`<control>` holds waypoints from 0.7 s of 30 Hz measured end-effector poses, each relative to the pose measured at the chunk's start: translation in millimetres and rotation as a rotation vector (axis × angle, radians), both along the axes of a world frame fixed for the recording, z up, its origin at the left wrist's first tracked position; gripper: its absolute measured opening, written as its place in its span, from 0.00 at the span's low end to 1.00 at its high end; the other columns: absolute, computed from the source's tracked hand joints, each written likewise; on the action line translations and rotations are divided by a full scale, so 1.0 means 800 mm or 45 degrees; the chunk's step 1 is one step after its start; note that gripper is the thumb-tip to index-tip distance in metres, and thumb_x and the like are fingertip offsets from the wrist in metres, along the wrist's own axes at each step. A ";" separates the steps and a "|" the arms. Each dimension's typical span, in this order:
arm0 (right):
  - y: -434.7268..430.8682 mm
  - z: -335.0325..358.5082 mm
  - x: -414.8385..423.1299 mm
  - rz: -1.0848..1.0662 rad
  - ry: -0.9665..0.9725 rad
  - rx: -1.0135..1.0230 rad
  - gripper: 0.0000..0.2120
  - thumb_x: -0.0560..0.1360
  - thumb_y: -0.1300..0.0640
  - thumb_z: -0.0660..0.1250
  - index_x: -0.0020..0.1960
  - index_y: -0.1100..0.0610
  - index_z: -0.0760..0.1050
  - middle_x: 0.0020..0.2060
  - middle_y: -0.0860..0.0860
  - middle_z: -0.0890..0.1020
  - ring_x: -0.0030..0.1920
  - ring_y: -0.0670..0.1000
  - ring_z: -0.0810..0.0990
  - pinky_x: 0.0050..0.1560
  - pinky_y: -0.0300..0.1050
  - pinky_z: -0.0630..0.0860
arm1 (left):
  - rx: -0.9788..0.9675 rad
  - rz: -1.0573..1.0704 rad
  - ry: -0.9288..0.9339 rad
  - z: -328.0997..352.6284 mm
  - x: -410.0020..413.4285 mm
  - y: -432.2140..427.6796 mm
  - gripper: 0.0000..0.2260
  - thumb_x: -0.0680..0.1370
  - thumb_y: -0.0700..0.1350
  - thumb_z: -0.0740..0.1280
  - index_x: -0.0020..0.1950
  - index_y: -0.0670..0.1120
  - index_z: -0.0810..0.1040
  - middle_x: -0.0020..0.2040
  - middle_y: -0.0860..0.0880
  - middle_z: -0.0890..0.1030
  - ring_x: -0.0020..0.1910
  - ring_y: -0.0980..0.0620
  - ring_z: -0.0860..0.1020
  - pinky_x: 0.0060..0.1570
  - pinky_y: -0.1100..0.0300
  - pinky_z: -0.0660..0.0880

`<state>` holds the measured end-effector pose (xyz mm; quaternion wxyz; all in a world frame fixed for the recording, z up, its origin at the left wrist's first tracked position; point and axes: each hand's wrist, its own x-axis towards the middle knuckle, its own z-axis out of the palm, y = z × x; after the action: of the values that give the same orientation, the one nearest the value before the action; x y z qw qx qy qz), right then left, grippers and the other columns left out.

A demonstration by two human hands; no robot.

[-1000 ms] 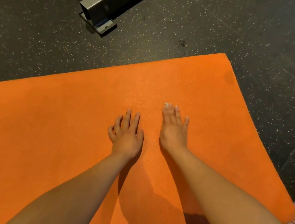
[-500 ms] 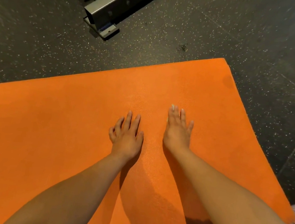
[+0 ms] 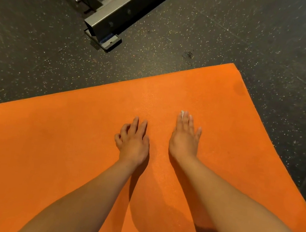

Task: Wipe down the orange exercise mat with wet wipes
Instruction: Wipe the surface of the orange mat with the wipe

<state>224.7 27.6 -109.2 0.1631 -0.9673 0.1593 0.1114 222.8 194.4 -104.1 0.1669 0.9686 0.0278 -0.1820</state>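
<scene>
The right hand point(image 3: 184, 140) still presses flat, fingers straight over a sliver of white wipe point(image 3: 182, 113), while the left hand point(image 3: 133, 142) has loosely curled its outer fingers on the orange mat point(image 3: 45, 150), which lies grainy and flat on the speckled floor point(image 3: 239, 29).

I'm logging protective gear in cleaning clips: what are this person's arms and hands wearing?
Nothing visible: the left hand and right hand are bare, without gloves, rings or a watch, and both forearms are unsleeved up to the frame edge.
</scene>
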 end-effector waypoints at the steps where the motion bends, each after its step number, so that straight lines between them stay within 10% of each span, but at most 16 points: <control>1: 0.011 0.000 0.003 0.029 -0.003 0.026 0.33 0.83 0.62 0.52 0.83 0.52 0.39 0.82 0.47 0.40 0.81 0.49 0.37 0.76 0.59 0.33 | 0.005 0.004 -0.002 -0.001 -0.001 0.000 0.24 0.84 0.55 0.53 0.80 0.62 0.54 0.82 0.57 0.47 0.78 0.47 0.49 0.73 0.43 0.48; 7: 0.038 -0.006 -0.001 0.709 -0.035 0.112 0.31 0.85 0.57 0.52 0.83 0.50 0.41 0.82 0.46 0.43 0.80 0.47 0.36 0.79 0.59 0.37 | -0.012 0.012 -0.075 -0.008 -0.010 0.000 0.24 0.84 0.56 0.51 0.81 0.63 0.53 0.82 0.58 0.47 0.78 0.48 0.49 0.73 0.42 0.48; 14: -0.009 0.011 0.019 0.116 0.039 -0.012 0.40 0.78 0.68 0.54 0.83 0.49 0.38 0.82 0.46 0.41 0.81 0.51 0.35 0.78 0.60 0.36 | 0.007 -0.010 -0.054 -0.006 -0.009 0.001 0.24 0.84 0.56 0.51 0.81 0.62 0.52 0.83 0.56 0.47 0.78 0.48 0.48 0.73 0.43 0.48; 21: 0.043 0.013 0.002 0.535 0.023 0.255 0.36 0.81 0.66 0.53 0.83 0.49 0.42 0.82 0.46 0.46 0.81 0.47 0.39 0.79 0.55 0.35 | -0.090 0.127 -0.074 0.013 0.013 -0.003 0.23 0.80 0.51 0.60 0.75 0.60 0.67 0.79 0.56 0.59 0.74 0.46 0.57 0.70 0.46 0.54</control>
<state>226.1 61.9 -98.6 0.2301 -0.9571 -0.0560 0.1669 233.4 192.2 -93.8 0.2107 0.9644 0.0649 -0.1460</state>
